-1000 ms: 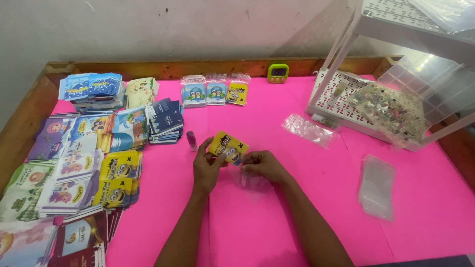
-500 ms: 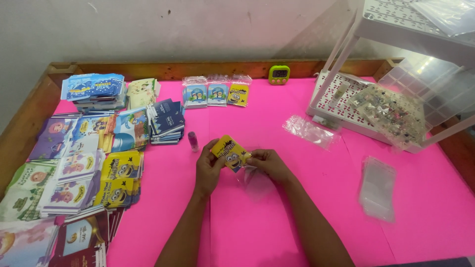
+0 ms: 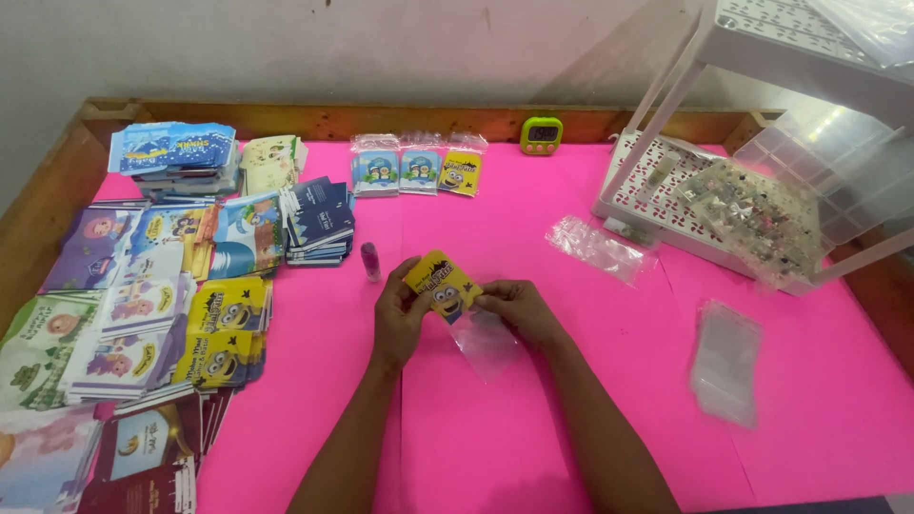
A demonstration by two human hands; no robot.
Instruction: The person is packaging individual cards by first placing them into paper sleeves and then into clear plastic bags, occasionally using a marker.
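My left hand point(image 3: 398, 316) holds a small yellow cartoon card point(image 3: 442, 284) by its left edge, just above the pink table point(image 3: 476, 428). My right hand point(image 3: 519, 309) pinches the card's right side together with a clear plastic sleeve point(image 3: 486, 345) that hangs below the card toward me. Both hands meet near the middle of the table. A small purple bottle point(image 3: 370, 261) stands just left of my left hand.
Stacks of colourful cards point(image 3: 143, 295) cover the left side. Three bagged cards point(image 3: 416, 171) and a green timer point(image 3: 541, 135) lie at the back. A white rack point(image 3: 724, 190) with a bag of small items stands right. A pile of clear sleeves point(image 3: 725, 357) lies to the right of my hands.
The hands and the yellow card stay almost in place; the clear sleeve now hangs lower and more visibly under the card.
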